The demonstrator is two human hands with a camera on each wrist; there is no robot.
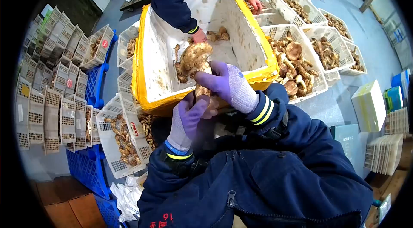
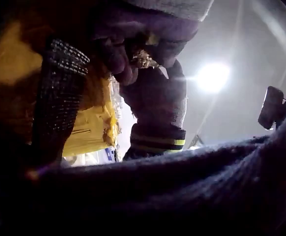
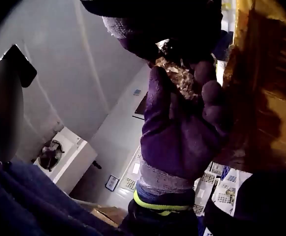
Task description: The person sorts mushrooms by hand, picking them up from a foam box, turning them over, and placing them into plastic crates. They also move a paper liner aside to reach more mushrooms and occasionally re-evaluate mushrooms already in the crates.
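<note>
A large brown mushroom (image 1: 195,58) is held upright over the near rim of a foam box (image 1: 161,94) edged with yellow tape. My right hand (image 1: 232,84), in a purple-and-grey glove, grips its stem just below the cap. Lower down, my left hand (image 1: 187,118), gloved alike, pinches the stem's base. In the right wrist view, the left hand's palm (image 3: 182,132) faces the camera and the flaky stem (image 3: 180,78) shows between its fingers. Inside the box lie several more mushrooms (image 1: 219,34).
Opposite, another person's hand (image 1: 199,36) reaches into the box; their other hand (image 1: 254,4) is by the crates at right. Mushroom-filled white crates (image 1: 316,90) stand on both sides. Stacked crates (image 1: 51,116) and blue pallets (image 1: 88,174) are at left, a white foam box (image 1: 369,105) at right.
</note>
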